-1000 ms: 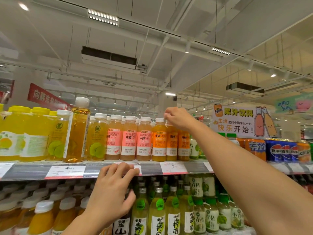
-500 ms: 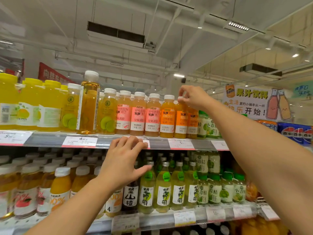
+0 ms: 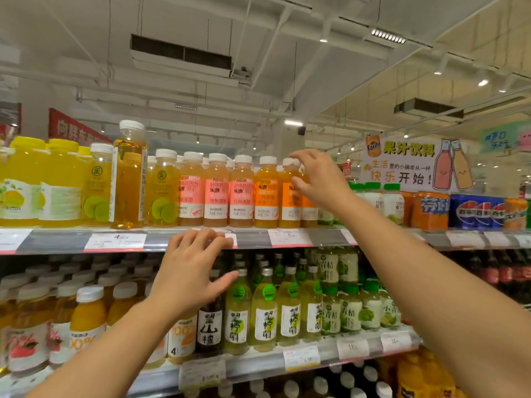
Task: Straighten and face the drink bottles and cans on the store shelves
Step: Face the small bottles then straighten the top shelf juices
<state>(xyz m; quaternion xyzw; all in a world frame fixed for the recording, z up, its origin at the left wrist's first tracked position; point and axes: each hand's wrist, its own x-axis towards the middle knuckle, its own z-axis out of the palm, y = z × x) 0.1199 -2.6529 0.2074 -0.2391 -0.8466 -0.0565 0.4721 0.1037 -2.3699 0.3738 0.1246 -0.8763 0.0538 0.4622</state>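
We see the right hand (image 3: 319,182) spread, fingers at the caps of the orange-label bottles (image 3: 290,196) on the upper shelf (image 3: 161,239); left hand (image 3: 189,271) spread, fingertips on the shelf edge. Risk: a nudge topples packed neighbours. Readable: "NEW", "100%", Fanta sign (image 3: 402,165).

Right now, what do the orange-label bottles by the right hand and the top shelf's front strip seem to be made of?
Orange-label bottles: probably clear plastic, since the juice shows through above the label; matte white caps look plastic too. Top shelf's front strip: seemingly a glossy clear plastic cover over grey, with reflections and paper price tags behind it. The right hand hovers at the bottles, fingers spread.
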